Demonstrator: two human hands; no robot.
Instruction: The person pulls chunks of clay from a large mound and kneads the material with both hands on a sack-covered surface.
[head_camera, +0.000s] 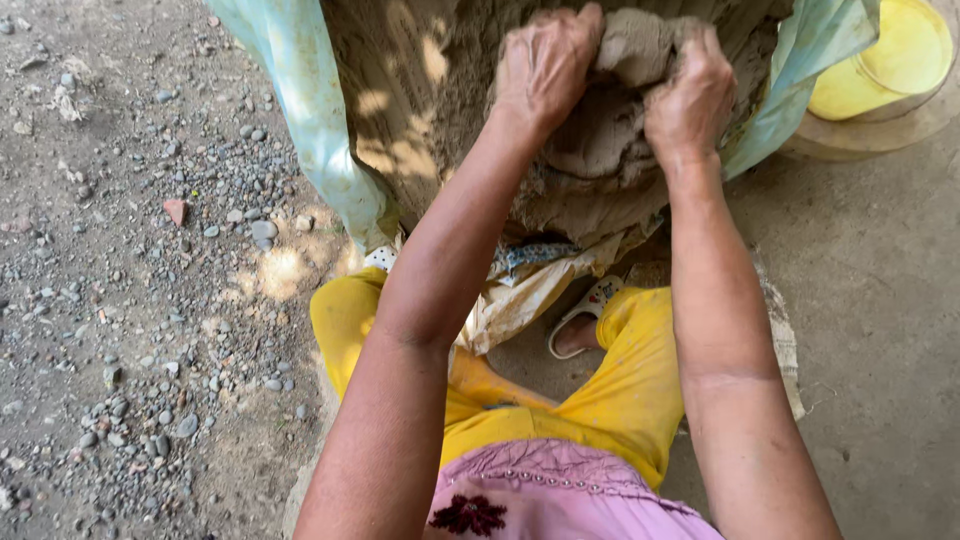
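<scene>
A big mound of grey-brown clay (590, 170) lies on a pale blue-green plastic sheet (310, 110) in front of me. My left hand (548, 62) and my right hand (690, 95) both reach to the top of the mound. Their fingers curl around one grey lump of clay (635, 45) between them. Both arms stretch forward over my yellow trousers (620, 390).
Gravel and small stones (150, 300) cover the ground on the left. A yellow round basin (890, 55) stands at the top right on smooth concrete (880, 300). A white sandal (590, 305) shows under the mound's edge.
</scene>
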